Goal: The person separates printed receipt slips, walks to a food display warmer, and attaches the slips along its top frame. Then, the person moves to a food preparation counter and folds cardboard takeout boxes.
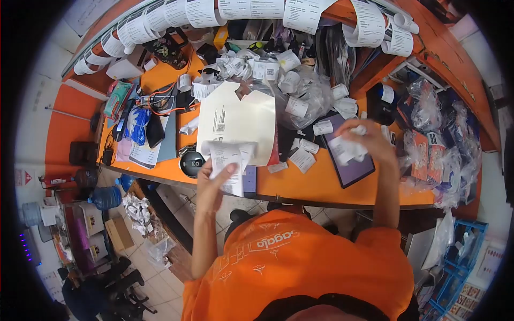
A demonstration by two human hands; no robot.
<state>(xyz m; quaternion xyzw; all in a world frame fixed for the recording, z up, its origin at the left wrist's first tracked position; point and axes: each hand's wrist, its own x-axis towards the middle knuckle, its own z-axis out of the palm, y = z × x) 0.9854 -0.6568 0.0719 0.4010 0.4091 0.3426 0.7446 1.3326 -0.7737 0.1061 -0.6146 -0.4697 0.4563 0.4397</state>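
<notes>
My left hand (210,191) is closed on a few printed receipts (229,160), thumb on top, at the front edge of the orange desk (284,188). Behind the receipts lies a large cream folder or envelope (235,115) with a torn notch in its upper edge. My right hand (373,140) is over a dark purple tablet-like slab (353,174), its fingers closed on a crumpled white receipt (349,148). Loose paper slips (303,159) lie between the two hands. A round dark tin-like object (191,163) sits left of my left hand.
Long receipts (302,16) hang from the shelf edge above. Crumpled paper and clear plastic bags (316,88) pile up at the back. Plastic-wrapped packages (428,155) stand at the right. A black phone (155,132) and a blue bundle (138,125) lie at the left.
</notes>
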